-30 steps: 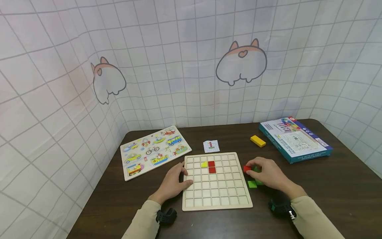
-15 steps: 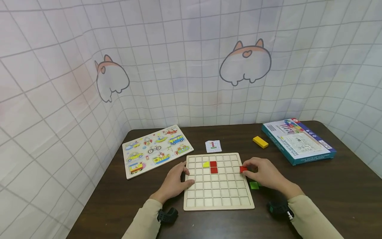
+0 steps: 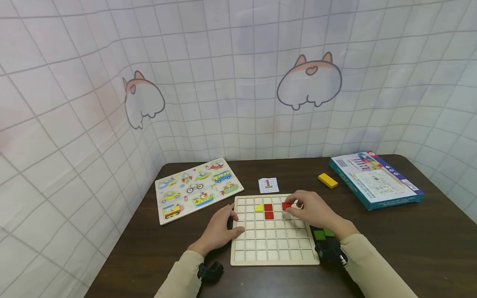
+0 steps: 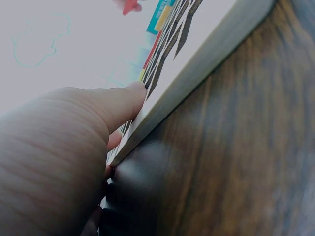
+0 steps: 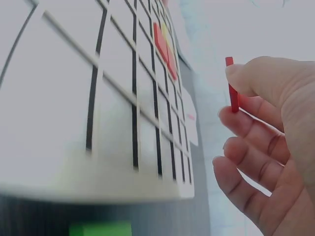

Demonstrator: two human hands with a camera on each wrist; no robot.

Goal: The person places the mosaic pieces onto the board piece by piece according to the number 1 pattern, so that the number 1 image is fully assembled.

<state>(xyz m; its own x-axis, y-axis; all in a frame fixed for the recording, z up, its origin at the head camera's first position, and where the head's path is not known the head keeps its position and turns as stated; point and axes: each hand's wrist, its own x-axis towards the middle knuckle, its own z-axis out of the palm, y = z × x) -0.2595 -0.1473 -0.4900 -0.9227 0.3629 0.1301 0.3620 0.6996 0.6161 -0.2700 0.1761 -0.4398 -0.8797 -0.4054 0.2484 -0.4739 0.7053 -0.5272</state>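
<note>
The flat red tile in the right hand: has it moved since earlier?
Yes, left: the tile went from beside the pale wooden grid board to over it.

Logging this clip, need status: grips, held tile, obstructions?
Left grip touching edge of wooden grid board. Right grip pinching red tile above it. Nothing visibly blocking.

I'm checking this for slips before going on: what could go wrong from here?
The thin red tile pinched in the right hand might slip and land crooked on the board. The right wristband looks close to the green tiles and could knock them. The left hand, touching the board's edge, might nudge it.
</note>
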